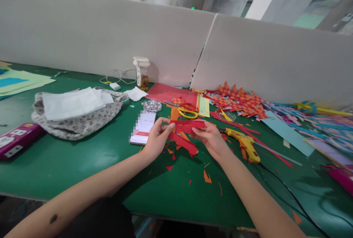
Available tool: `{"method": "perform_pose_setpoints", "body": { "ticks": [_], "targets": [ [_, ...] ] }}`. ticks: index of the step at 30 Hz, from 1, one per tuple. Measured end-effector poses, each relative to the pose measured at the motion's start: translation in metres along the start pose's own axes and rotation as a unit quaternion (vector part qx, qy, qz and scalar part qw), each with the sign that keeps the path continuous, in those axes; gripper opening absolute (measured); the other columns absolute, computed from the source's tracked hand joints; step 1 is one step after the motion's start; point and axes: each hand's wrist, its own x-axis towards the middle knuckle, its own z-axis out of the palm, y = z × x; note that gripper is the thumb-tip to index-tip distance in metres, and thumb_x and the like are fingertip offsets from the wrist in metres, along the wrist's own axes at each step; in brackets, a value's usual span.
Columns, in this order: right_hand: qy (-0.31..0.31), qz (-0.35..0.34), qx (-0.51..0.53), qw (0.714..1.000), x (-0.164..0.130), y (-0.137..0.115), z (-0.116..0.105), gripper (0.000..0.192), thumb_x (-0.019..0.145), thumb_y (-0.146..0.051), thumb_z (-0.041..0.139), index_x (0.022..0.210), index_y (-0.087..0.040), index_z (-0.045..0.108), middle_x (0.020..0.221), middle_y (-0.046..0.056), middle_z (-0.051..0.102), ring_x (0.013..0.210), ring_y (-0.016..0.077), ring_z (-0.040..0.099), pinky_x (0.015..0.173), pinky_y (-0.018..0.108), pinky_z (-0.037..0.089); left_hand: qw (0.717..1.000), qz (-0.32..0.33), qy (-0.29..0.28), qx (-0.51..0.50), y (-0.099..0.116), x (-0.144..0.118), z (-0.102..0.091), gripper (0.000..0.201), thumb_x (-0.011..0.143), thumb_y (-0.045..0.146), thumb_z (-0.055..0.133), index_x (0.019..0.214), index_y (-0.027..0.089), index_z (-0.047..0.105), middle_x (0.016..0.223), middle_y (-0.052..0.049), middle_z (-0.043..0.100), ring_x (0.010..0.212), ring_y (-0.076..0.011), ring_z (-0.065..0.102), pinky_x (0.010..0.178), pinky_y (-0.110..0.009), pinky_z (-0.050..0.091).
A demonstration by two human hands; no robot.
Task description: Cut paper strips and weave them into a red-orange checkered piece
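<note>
At the centre of the frame, a person seated at a green worktable (68,164) is pinching a bundle of red paper strips (187,125) between both hands, the left hand (157,137) gripping the strips' left ends with thumb and fingertips and the right hand (211,137) clasping the right ends from below, so the bundle is hanging just above the tabletop rather than lying on it. More red and orange strips (184,143) are fanning out loose beneath the hands, and small paper offcuts (206,176) are lying scattered toward the lower centre. A yellow hot-glue gun (244,144) is resting just right of the right hand (its black cord (289,194) is trailing off to the lower right), and the nearness looks risky: a wrist sweeping sideways could be brushing the nozzle or snagging the cord. A smartphone (143,127) is lying screen-up just left of the left hand, with yellow-handled scissors (187,112) just behind the strips. The thin strips seem liable to slip out of alignment or crease if either pinch is loosening. Finished woven red-and-orange paper pieces (237,102) are piling up at centre right, a floral cloth bag (77,120) is slumping at left, and a small jar (142,73) is standing against the grey partition (110,35).
</note>
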Motion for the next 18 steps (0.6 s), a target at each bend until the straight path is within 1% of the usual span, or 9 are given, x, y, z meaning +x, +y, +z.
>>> {"method": "perform_pose_setpoints", "body": {
  "ticks": [3,5,7,10,13,15,18],
  "targets": [
    [-0.031,-0.002,0.002,1.0,-0.003,-0.002,0.001,0.029,0.061,-0.026,0.075,0.087,-0.021,0.061,0.083,0.001,0.069,0.072,0.0157,0.066,0.075,0.033,0.053,0.999,-0.022,0.019,-0.032,0.0,0.002,0.0,0.033,0.072,0.047,0.062,0.083,0.021,0.045,0.061,0.005,0.061,0.055,-0.0092,0.059,0.051,-0.017,0.047],
    [-0.051,-0.016,-0.001,0.999,-0.006,-0.003,0.004,0.033,0.063,-0.029,0.073,0.093,-0.022,0.06,0.088,0.002,0.069,0.077,0.0177,0.066,0.077,0.034,0.052,0.998,-0.026,0.027,-0.047,0.0,0.002,-0.001,0.032,0.073,0.046,0.062,0.082,0.021,0.044,0.062,0.005,0.062,0.054,-0.0083,0.059,0.051,-0.016,0.047],
    [-0.055,-0.029,-0.002,0.998,-0.008,-0.004,0.009,0.04,0.062,-0.031,0.075,0.098,-0.023,0.059,0.093,0.003,0.069,0.084,0.0193,0.066,0.08,0.035,0.051,0.998,-0.021,0.029,-0.048,-0.001,0.002,0.0,0.031,0.073,0.045,0.062,0.082,0.021,0.044,0.062,0.005,0.062,0.053,-0.0079,0.059,0.051,-0.016,0.047],
    [-0.015,-0.038,-0.019,0.999,-0.009,-0.001,0.015,0.043,0.056,-0.031,0.079,0.093,-0.022,0.06,0.091,0.003,0.07,0.082,0.0195,0.066,0.077,0.034,0.052,0.999,-0.01,-0.002,-0.042,-0.001,0.0,0.002,0.031,0.073,0.045,0.062,0.083,0.021,0.044,0.056,0.007,0.058,0.05,-0.0083,0.057,0.049,-0.017,0.045],
    [0.026,-0.045,-0.042,0.998,-0.006,0.004,0.016,0.037,0.053,-0.032,0.08,0.084,-0.02,0.061,0.077,0.0,0.069,0.069,0.0163,0.065,0.068,0.032,0.054,0.998,-0.006,-0.042,-0.047,-0.003,-0.002,0.003,0.032,0.074,0.045,0.062,0.086,0.021,0.044,0.053,0.008,0.054,0.048,-0.0087,0.056,0.048,-0.018,0.044],
    [0.03,-0.05,-0.05,0.997,-0.004,0.006,0.015,0.035,0.052,-0.03,0.081,0.078,-0.019,0.061,0.071,-0.002,0.068,0.064,0.0148,0.064,0.067,0.031,0.054,0.999,-0.009,-0.042,-0.033,-0.004,-0.002,0.003,0.032,0.074,0.045,0.061,0.085,0.021,0.045,0.055,0.007,0.054,0.049,-0.0082,0.055,0.049,-0.018,0.044],
    [0.038,-0.056,-0.056,0.996,-0.003,0.007,0.013,0.034,0.05,-0.027,0.081,0.076,-0.018,0.061,0.07,-0.002,0.068,0.062,0.0144,0.064,0.067,0.031,0.055,1.0,-0.021,-0.019,0.0,-0.005,-0.001,0.002,0.032,0.073,0.045,0.063,0.082,0.02,0.046,0.061,0.005,0.056,0.053,-0.0073,0.056,0.051,-0.017,0.045]
  ]
}}
